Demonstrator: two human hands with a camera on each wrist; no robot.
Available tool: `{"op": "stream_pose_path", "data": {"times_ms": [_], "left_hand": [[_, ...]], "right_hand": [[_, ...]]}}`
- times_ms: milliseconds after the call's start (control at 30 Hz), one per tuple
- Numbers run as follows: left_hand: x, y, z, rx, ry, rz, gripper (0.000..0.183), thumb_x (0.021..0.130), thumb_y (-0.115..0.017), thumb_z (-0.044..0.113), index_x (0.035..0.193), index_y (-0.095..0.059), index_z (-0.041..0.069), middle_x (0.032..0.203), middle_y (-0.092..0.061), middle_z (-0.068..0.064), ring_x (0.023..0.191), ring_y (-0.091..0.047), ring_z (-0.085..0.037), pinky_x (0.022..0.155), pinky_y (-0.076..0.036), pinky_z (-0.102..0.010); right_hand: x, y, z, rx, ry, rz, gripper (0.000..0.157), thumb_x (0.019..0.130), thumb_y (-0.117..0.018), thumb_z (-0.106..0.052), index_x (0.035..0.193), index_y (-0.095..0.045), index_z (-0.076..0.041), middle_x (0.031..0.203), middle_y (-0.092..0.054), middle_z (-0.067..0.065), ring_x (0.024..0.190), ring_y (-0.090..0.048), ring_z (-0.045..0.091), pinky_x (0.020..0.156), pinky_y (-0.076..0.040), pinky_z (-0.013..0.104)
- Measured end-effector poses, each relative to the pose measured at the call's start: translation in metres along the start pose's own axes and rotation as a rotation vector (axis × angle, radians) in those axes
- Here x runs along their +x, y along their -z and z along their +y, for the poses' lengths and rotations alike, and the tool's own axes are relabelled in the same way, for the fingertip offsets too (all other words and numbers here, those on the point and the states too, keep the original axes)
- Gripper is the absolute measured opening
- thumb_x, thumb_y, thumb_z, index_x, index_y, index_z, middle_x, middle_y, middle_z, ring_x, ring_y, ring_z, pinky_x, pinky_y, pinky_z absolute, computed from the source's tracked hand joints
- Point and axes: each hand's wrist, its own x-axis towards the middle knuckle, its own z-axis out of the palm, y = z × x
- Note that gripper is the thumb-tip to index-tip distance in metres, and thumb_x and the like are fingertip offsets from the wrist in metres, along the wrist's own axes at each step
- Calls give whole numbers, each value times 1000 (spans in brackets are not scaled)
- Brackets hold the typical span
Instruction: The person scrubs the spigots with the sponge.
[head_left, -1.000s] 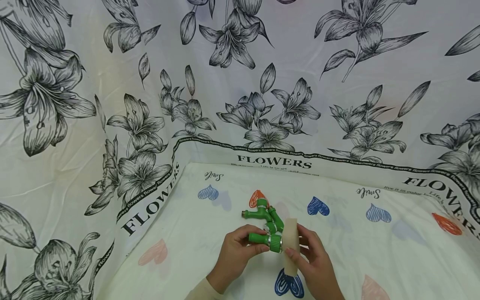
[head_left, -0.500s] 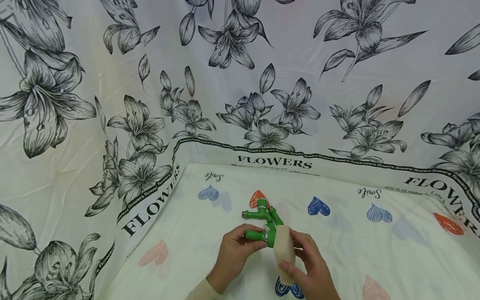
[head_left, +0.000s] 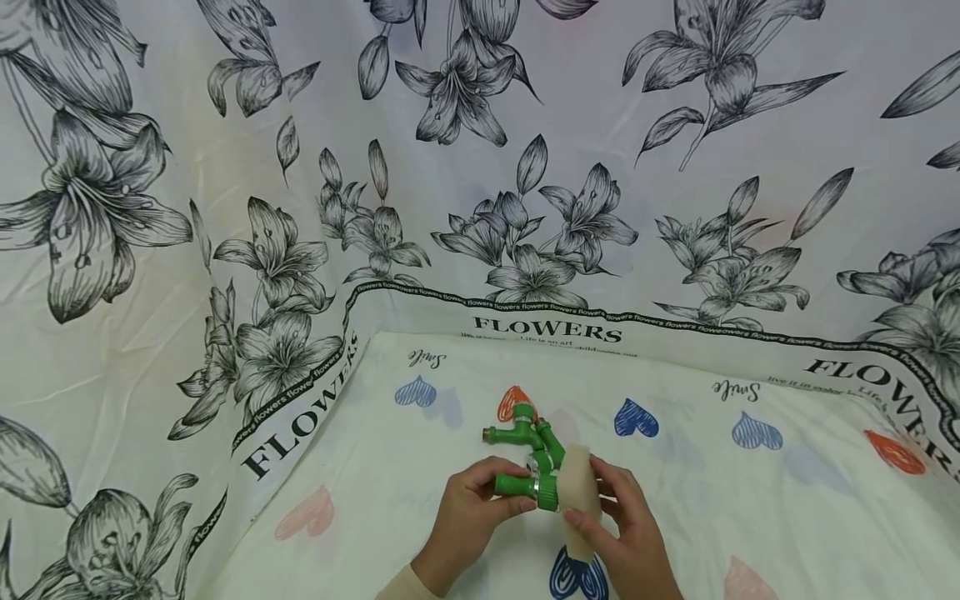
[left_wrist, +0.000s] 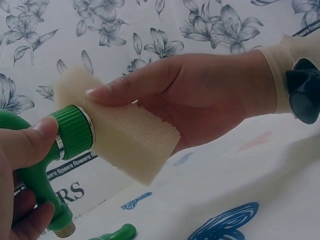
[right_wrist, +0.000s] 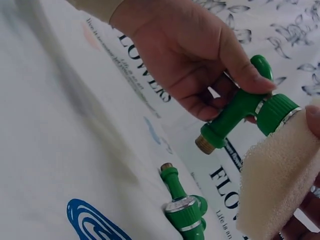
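A green tap (head_left: pixel 548 492) with a ribbed collar is gripped by my left hand (head_left: pixel 468 504), thumb and fingers around its body. The right wrist view shows the brass threaded end of this tap (right_wrist: pixel 232 117) pointing down. My right hand (head_left: pixel 633 529) holds a thick beige sponge (head_left: pixel 579 479) between thumb and fingers. In the left wrist view the sponge (left_wrist: pixel 132 140) lies against the open face of the ribbed collar. Part of the right-hand fingers is hidden behind the sponge.
More green taps (head_left: pixel 517 432) lie on the white cloth just beyond the hands; one of them (right_wrist: pixel 185 215) shows in the right wrist view. The cloth (head_left: pixel 390 517) carries printed hearts. A flower-patterned curtain (head_left: pixel 480 192) hangs at the back and left.
The sponge swung left over the collar half a second ago, and has since shifted back right and turned, so more of the collar shows. The left hand keeps its grip on the tap.
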Motion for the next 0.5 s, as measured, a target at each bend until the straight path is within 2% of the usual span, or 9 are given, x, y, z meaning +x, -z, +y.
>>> {"op": "stream_pose_path", "data": {"times_ms": [267, 333, 500], "left_hand": [[-3, 4, 0, -3, 11, 24, 39, 89, -91, 8, 121, -75, -8, 119, -75, -17, 103, -73, -23, 92, -63, -36], [-3, 4, 0, -16, 20, 34, 40, 89, -91, 8, 122, -75, -8, 119, -74, -17, 101, -73, -23, 90, -63, -36], [-3, 2, -3, -89, 39, 31, 39, 90, -90, 5, 124, -75, -7, 122, -73, -23, 102, -76, -24, 90, -64, -37]], "right_hand": [[2, -7, -4, 21, -127, -27, 68, 99, -86, -32, 157, -56, -10, 142, -59, 4, 121, -59, 25, 98, -56, 28], [0, -8, -7, 42, -131, -37, 68, 98, -86, -31, 155, -57, -10, 140, -59, 4, 120, -59, 24, 97, -56, 28], [-6, -7, -11, 68, -68, -46, 66, 95, -89, -20, 152, -59, -5, 134, -60, 7, 115, -60, 28, 93, -59, 29]]}}
